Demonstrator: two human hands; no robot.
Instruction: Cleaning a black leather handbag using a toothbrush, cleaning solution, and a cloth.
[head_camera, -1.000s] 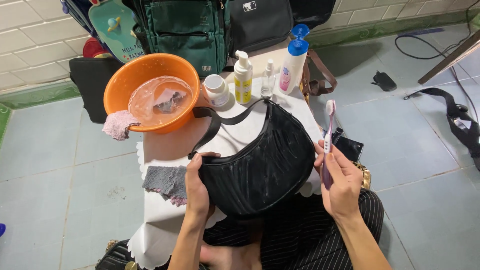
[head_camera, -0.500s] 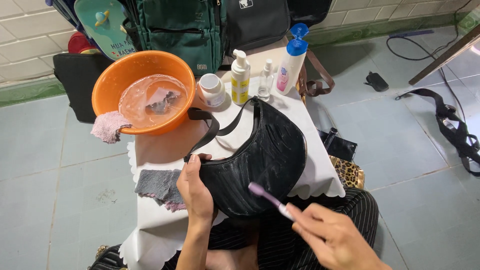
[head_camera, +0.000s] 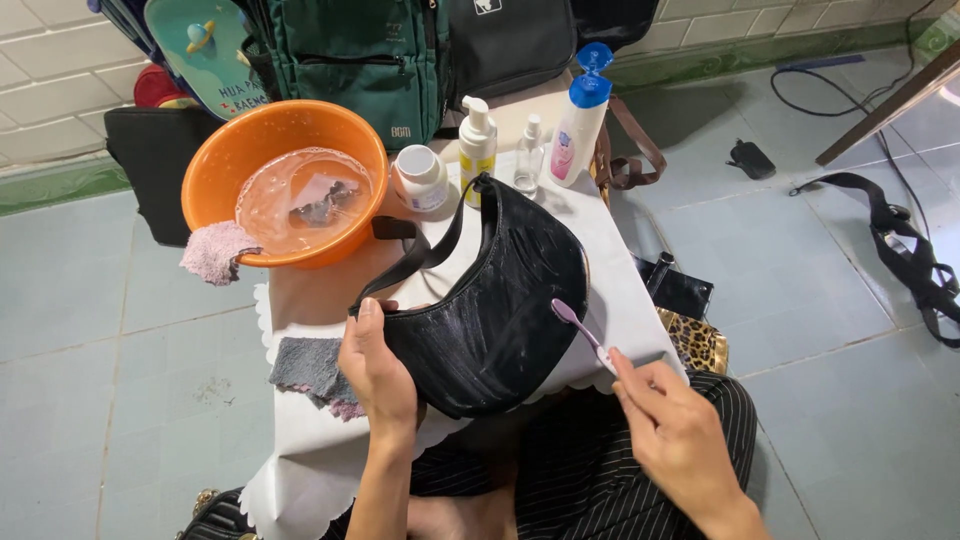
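Observation:
A black crescent-shaped shoulder bag (head_camera: 490, 300) with a soapy, streaked surface lies on a small white-covered table (head_camera: 310, 450). My left hand (head_camera: 378, 370) grips the bag's left end by the zipper edge, tilting it up. In my right hand (head_camera: 675, 430) is a purple and white toothbrush (head_camera: 583, 333), its bristle head touching the bag's right side. The bag's strap (head_camera: 420, 255) loops up towards the bottles.
An orange basin (head_camera: 265, 165) of soapy water holds a cloth, with a pink rag (head_camera: 212, 250) draped over its rim. A grey cloth (head_camera: 310, 365) lies left of the bag. A white jar (head_camera: 420, 178), pump bottle (head_camera: 477, 140), small spray bottle (head_camera: 529, 155) and blue-capped bottle (head_camera: 575, 125) stand behind. Bags line the wall.
My right hand brought the toothbrush down from upright beside the bag, across its lower front, and now sets it on the bag's right side. My left hand turned the bag slightly leftward.

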